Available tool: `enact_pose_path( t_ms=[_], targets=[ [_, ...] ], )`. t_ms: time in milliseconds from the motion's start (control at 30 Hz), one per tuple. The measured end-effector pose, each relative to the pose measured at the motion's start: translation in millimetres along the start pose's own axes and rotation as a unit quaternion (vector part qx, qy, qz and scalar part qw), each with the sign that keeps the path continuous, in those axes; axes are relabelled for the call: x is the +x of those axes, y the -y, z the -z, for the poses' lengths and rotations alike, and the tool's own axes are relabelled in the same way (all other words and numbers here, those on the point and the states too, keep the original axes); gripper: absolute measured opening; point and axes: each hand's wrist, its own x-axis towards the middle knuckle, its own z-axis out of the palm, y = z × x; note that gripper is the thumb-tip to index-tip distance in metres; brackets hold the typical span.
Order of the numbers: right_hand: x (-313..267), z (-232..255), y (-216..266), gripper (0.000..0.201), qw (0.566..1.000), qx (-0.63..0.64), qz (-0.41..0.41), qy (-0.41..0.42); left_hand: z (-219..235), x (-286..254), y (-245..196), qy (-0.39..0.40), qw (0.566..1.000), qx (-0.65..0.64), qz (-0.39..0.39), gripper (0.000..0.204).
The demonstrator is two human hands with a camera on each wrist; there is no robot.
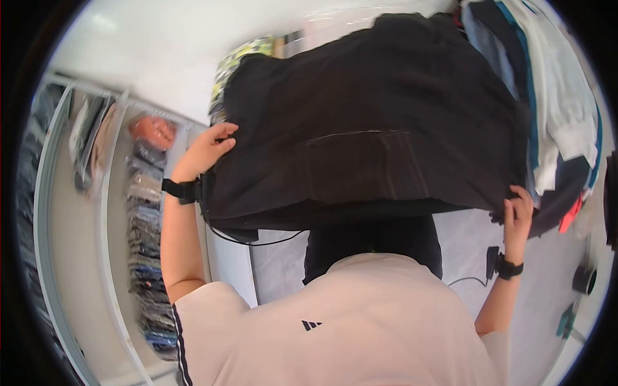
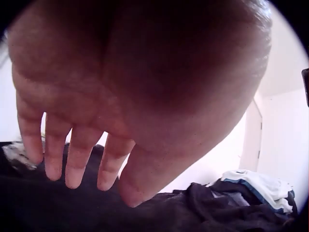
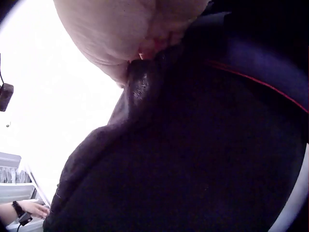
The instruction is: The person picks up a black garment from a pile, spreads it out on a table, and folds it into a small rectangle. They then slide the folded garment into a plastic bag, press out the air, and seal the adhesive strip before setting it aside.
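A large black garment (image 1: 360, 96) lies spread out in front of the person, its near edge hanging over. At its left edge is the left hand (image 1: 215, 145), fingers extended and slightly bent; in the left wrist view the same hand (image 2: 91, 121) shows straight, spread fingers above the dark cloth (image 2: 72, 208). The right hand (image 1: 518, 209) pinches the garment's near right corner. Seen from the right wrist, that hand (image 3: 130, 34) grips a bunched fold of the black cloth (image 3: 169, 145), its fingertips partly hidden.
White, blue and dark garments (image 1: 560, 96) are piled at the right. A yellow-green patterned item (image 1: 248, 55) lies behind the black garment's left end. Shelves hold stacked bagged clothes (image 1: 147, 257) at the left. A cable (image 1: 270, 244) hangs from the left wrist.
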Motion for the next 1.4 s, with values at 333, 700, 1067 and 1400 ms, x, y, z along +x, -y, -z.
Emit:
enact_pose_path(
  t_ms=[333, 700, 1067, 1400],
  targets=[
    [-13.4, -2.8, -30.6, 0.022, 0.986, -0.114, -0.117, -0.026, -27.4, -62.3, 121.0, -0.133, 0.985, -0.077, 0.076, 0.046],
    [37.9, -1.2, 19.7, 0.025, 0.992, -0.008, -0.119, 0.039, -29.3, -14.3, 144.4, -0.13, 0.984, -0.117, 0.027, 0.046],
    [37.9, -12.2, 20.3, 0.025, 0.992, -0.078, -0.065, 0.071, -14.8, 41.1, 122.8, 0.003, 0.975, -0.195, 0.102, 0.042],
    [40.0, -11.4, 16.5, 0.026, 0.989, -0.068, -0.091, 0.09, 1.7, -11.7, 143.7, -0.255, 0.957, -0.111, 0.079, 0.042]
  ],
)
